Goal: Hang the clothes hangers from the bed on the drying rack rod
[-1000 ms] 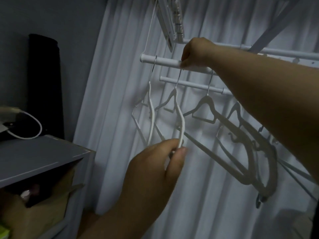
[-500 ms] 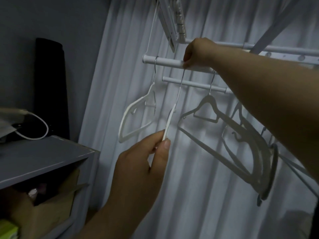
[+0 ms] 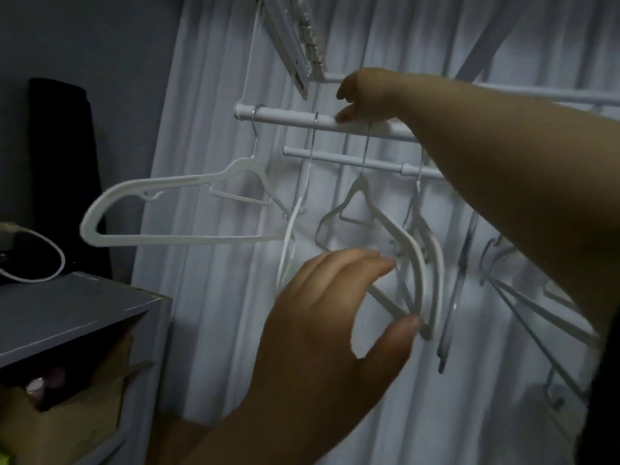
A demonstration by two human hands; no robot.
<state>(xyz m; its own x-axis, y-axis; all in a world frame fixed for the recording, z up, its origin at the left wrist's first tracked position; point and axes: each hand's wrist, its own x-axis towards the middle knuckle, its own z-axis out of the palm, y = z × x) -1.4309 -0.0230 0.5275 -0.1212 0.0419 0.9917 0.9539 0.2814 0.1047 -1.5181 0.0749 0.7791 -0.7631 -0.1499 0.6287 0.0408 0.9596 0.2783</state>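
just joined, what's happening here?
A person is loading white hangers onto the drying rack rod. The right hand is up at the rod, thumb on it. The left hand, fingers spread, reaches around the lower end of a hung hanger. Several more hang alongside; the leftmost hanger is swung out sideways.

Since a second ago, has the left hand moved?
Yes: the left hand moved right along the white drying rack rod, off the second white plastic hanger.
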